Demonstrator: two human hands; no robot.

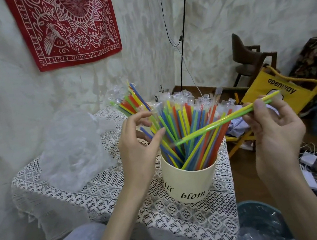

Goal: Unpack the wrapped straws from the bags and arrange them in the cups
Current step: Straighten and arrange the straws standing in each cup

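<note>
Nearly done, we judge — the cup (190, 184) brims with wrapped straws (187, 128). Our right hand (275, 124) pinches two straws (224, 121); our left hand (140, 142) hovers loosely open over the bunch.

cups: one cream cup (190, 182) in plain view – a second barely shows behind the left hand (139, 148) | wrapped straws (186, 124) in that cup: dozens, too many to count | straws held beside it: two, in the right hand (276, 130) | clear bags (72, 149) left of it: one crumpled heap – number unclear
</note>
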